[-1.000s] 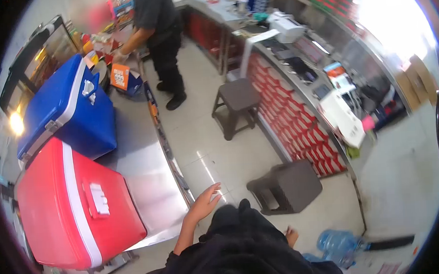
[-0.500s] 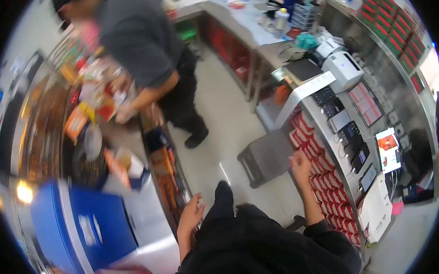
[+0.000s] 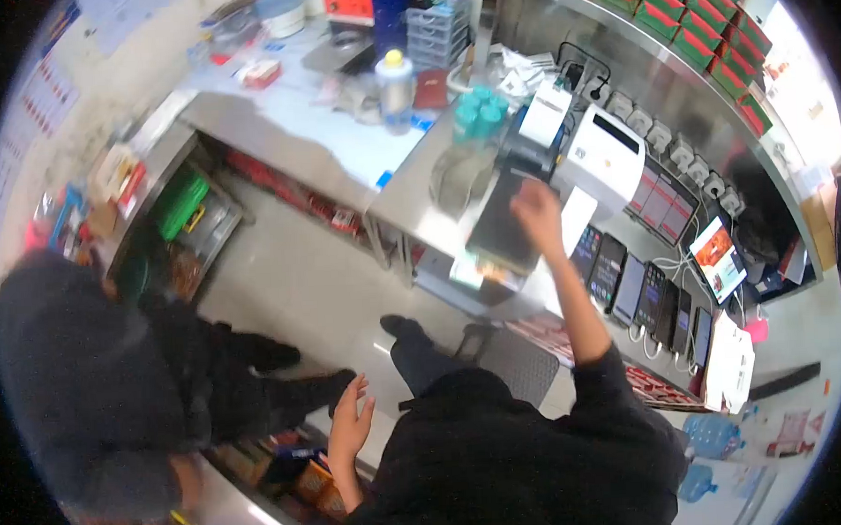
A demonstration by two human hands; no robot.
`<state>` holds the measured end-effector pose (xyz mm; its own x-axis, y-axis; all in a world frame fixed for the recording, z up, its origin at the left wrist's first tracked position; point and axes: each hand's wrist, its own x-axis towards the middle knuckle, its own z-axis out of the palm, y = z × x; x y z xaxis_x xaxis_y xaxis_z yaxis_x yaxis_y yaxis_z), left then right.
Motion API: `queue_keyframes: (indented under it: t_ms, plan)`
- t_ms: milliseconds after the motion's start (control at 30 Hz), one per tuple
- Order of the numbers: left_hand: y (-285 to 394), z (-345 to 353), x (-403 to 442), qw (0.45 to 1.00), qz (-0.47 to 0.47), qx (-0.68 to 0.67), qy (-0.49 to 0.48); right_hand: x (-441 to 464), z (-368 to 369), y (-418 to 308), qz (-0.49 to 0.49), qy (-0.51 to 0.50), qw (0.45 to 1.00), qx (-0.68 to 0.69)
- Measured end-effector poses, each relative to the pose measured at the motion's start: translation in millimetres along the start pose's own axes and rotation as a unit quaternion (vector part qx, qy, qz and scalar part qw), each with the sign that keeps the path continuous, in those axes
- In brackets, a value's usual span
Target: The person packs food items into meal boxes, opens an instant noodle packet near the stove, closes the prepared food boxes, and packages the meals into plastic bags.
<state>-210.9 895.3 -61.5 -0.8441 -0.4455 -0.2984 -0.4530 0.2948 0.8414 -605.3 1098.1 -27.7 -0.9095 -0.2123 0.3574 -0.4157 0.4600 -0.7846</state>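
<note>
My right hand [image 3: 537, 218] is over a flat black rectangular item [image 3: 499, 223] on the steel counter. Its fingers are blurred, so I cannot tell whether they touch that item or hold anything. A white paper strip [image 3: 576, 220] hangs from the white label printer [image 3: 603, 151] just right of the hand. Low over the floor, my left hand [image 3: 350, 423] holds nothing, its fingers apart. Several phones [image 3: 608, 268] lie in a row on the counter to the right of my right forearm.
A co-worker in dark clothes [image 3: 97, 370] stands at left. A grey stool [image 3: 523, 363] is partly under the right counter. A bottle with a yellow cap [image 3: 395, 90] stands on the back counter. A tablet [image 3: 718, 259] leans near the phones. Water jugs [image 3: 712, 435] stand at lower right.
My view has turned right and moved nearer the printer counter. My right hand has gone from beside the stool to above the black item. The co-worker now appears lower left.
</note>
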Motion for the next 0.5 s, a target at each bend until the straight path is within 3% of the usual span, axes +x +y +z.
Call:
queue_keyframes:
  t_ms: [33, 67, 100, 133, 233, 267, 300, 333, 400, 467, 500]
  plan:
    - [12, -6, 36, 0.999, 0.040, 0.013, -0.015, 65, 16, 36, -0.021, 0.109, 0.993, 0.042]
    - [32, -12, 75, 0.996, 0.082, 0.028, -0.030, 127, 16, 55, -0.004, 0.184, 0.977, -0.106]
    - [55, -17, 112, 0.991, 0.122, 0.042, -0.046, 176, -4, 55, 0.076, 0.076, 0.994, -0.004]
    - [85, -22, 146, 0.975, 0.193, 0.094, -0.048, 237, 2, 133, 0.065, 0.149, 0.970, -0.179]
    - [159, -13, 243, 0.917, 0.336, 0.156, -0.146, 302, -19, 137, 0.260, 0.079, 0.954, -0.128]
    - [179, -1, 274, 0.884, 0.398, 0.171, -0.175, 315, -22, 143, 0.376, 0.016, 0.927, 0.008]
    - [199, 15, 302, 0.861, 0.427, 0.187, -0.205, 300, -32, 93, 0.358, -0.076, 0.930, 0.040]
    - [215, 36, 326, 0.836, 0.453, 0.200, -0.236, 298, -34, 92, 0.271, -0.162, 0.945, 0.081]
    - [234, 90, 371, 0.805, 0.495, 0.209, -0.250, 246, -43, 2, 0.164, -0.189, 0.968, -0.012]
    - [255, 138, 402, 0.762, 0.537, 0.316, -0.176, 182, -42, -2, 0.043, -0.208, 0.975, -0.056]
    - [250, 163, 421, 0.777, 0.540, 0.287, -0.151, 157, -54, -16, 0.003, -0.197, 0.973, -0.117]
